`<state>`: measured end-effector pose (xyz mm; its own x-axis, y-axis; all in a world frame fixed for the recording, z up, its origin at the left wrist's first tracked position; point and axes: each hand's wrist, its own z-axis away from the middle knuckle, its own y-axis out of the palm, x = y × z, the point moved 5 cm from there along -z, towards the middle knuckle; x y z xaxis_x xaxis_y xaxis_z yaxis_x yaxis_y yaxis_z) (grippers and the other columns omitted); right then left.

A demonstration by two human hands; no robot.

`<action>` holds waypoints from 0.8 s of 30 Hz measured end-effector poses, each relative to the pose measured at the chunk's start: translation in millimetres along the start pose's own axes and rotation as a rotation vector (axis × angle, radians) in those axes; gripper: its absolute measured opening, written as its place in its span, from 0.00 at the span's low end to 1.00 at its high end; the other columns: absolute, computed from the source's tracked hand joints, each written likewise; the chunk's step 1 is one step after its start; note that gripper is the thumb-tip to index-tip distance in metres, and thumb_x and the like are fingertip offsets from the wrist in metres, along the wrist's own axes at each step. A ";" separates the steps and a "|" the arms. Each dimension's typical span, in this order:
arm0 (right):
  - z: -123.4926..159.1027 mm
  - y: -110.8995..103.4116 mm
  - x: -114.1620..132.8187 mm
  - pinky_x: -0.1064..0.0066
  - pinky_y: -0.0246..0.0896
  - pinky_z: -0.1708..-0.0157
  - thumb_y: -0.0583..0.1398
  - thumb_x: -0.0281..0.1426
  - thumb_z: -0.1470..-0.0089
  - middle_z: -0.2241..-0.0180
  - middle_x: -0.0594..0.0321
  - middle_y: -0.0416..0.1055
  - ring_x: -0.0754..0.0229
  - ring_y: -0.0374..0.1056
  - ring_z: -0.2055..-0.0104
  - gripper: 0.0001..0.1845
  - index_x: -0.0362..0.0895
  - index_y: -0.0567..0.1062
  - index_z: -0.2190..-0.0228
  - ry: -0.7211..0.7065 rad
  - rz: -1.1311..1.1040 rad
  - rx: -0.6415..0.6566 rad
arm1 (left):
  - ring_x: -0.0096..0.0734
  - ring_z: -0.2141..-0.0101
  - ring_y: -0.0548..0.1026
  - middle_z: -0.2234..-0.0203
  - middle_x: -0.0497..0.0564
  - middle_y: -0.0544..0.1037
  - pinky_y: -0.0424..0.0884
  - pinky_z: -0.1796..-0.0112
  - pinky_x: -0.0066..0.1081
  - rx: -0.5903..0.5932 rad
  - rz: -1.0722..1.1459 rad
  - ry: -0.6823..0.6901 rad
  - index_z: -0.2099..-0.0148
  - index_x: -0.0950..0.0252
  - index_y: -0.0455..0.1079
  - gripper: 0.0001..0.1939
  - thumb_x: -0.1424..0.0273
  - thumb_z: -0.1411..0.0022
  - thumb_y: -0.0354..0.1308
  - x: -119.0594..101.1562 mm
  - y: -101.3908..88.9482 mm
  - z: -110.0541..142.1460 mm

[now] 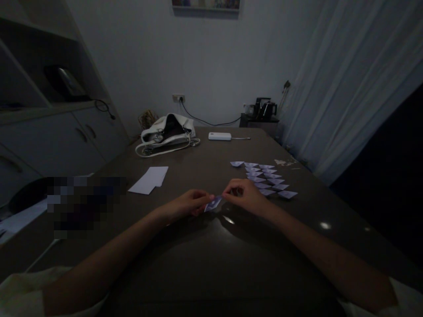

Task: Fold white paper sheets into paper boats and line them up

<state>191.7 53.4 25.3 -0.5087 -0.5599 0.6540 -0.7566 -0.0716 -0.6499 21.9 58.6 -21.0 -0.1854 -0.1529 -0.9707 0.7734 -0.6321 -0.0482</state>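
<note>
Between my two hands, a little above the table, is a small folded piece of paper (213, 204), pale violet in this dim light. My left hand (193, 201) pinches its left side between thumb and fingers. At its upper right corner, the thumb and fingertips of my right hand (243, 195) are pressed together on the paper. Just beyond my right hand stand several folded paper boats (264, 173), set close together in rows. Left of my left hand lies a small pile of white paper sheets (149, 179).
A white handbag (168, 132) lies at the back left of the brown table (211, 264). Near the far edge rests a white power bank (220, 136) with a short cable. Paper scraps (280, 162) lie at the right edge. A black kettle (267, 109) stands beyond the table.
</note>
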 end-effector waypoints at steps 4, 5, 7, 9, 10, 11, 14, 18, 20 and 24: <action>-1.8 -3.8 -16.5 0.76 0.52 0.79 0.62 0.28 0.51 0.80 0.65 0.69 0.68 0.60 0.79 0.05 0.41 0.77 0.77 0.110 -0.031 -0.067 | 0.22 0.77 0.65 0.73 0.47 0.70 0.59 0.78 0.21 -0.090 -0.052 0.024 0.56 0.66 0.68 0.22 0.56 0.47 0.62 -3.8 -3.2 0.6; -1.9 -4.8 -20.3 0.75 0.51 0.79 0.62 0.29 0.52 0.81 0.65 0.69 0.68 0.60 0.79 0.06 0.41 0.77 0.77 0.137 -0.038 -0.082 | 0.23 0.75 0.67 0.68 0.50 0.72 0.61 0.76 0.22 -0.118 -0.085 0.073 0.52 0.65 0.67 0.24 0.58 0.48 0.64 -7.8 -4.1 1.5; -1.8 -6.1 -26.0 0.75 0.51 0.80 0.62 0.29 0.52 0.81 0.65 0.70 0.67 0.60 0.80 0.05 0.42 0.77 0.77 0.183 -0.041 -0.096 | 0.27 0.71 0.71 0.60 0.53 0.73 0.66 0.72 0.25 -0.179 -0.184 0.231 0.49 0.64 0.66 0.26 0.62 0.49 0.65 -18.7 -6.2 4.6; -1.5 -6.3 -29.3 0.74 0.52 0.79 0.62 0.29 0.52 0.81 0.64 0.71 0.66 0.61 0.79 0.05 0.42 0.78 0.77 0.218 -0.031 -0.097 | 0.30 0.67 0.72 0.59 0.54 0.73 0.68 0.66 0.27 -0.222 -0.308 0.386 0.49 0.63 0.68 0.22 0.66 0.47 0.64 -28.0 -7.8 8.4; -1.4 -6.0 -30.1 0.74 0.53 0.79 0.62 0.29 0.52 0.80 0.64 0.71 0.66 0.62 0.79 0.05 0.42 0.78 0.76 0.229 -0.027 -0.094 | 0.31 0.66 0.73 0.60 0.54 0.74 0.68 0.65 0.28 -0.236 -0.371 0.436 0.51 0.64 0.70 0.19 0.67 0.46 0.63 -30.6 -8.6 9.6; -1.4 -5.6 -30.4 0.74 0.54 0.78 0.62 0.29 0.51 0.80 0.64 0.71 0.66 0.62 0.79 0.05 0.41 0.77 0.76 0.233 -0.025 -0.092 | 0.31 0.66 0.73 0.62 0.53 0.75 0.68 0.63 0.28 -0.245 -0.427 0.467 0.53 0.64 0.72 0.15 0.68 0.44 0.61 -31.7 -9.4 10.1; -1.6 -4.0 -29.5 0.75 0.54 0.78 0.61 0.29 0.50 0.80 0.64 0.71 0.66 0.62 0.79 0.06 0.41 0.77 0.76 0.217 -0.043 -0.080 | 0.32 0.66 0.73 0.66 0.52 0.77 0.67 0.64 0.28 -0.260 -0.531 0.496 0.59 0.64 0.75 0.09 0.70 0.43 0.60 -30.4 -12.2 9.0; -2.2 -2.9 -23.8 0.75 0.53 0.78 0.61 0.29 0.49 0.80 0.65 0.69 0.67 0.60 0.79 0.07 0.41 0.76 0.76 0.150 -0.044 -0.049 | 0.34 0.66 0.74 0.66 0.53 0.78 0.68 0.64 0.28 -0.305 -0.552 0.498 0.61 0.64 0.75 0.08 0.69 0.43 0.60 -29.5 -15.6 7.8; -2.4 -4.2 -19.1 0.75 0.54 0.77 0.61 0.29 0.49 0.78 0.65 0.69 0.67 0.61 0.77 0.06 0.41 0.76 0.75 0.103 -0.001 -0.051 | 0.34 0.66 0.74 0.66 0.53 0.78 0.68 0.63 0.29 -0.325 -0.542 0.504 0.61 0.64 0.75 0.07 0.69 0.43 0.59 -30.7 -16.4 8.4; -1.6 -6.2 -10.4 0.75 0.55 0.74 0.62 0.28 0.49 0.73 0.63 0.70 0.66 0.62 0.74 0.04 0.42 0.77 0.72 0.001 0.071 -0.051 | 0.34 0.66 0.75 0.66 0.53 0.78 0.69 0.63 0.29 -0.345 -0.515 0.494 0.60 0.65 0.75 0.08 0.69 0.43 0.60 -32.4 -17.7 9.6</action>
<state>201.0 61.0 23.1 -0.5625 -0.5609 0.6074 -0.7383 0.0101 -0.6744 8.4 67.5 13.6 -0.3429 0.5005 -0.7949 0.8230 -0.2479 -0.5111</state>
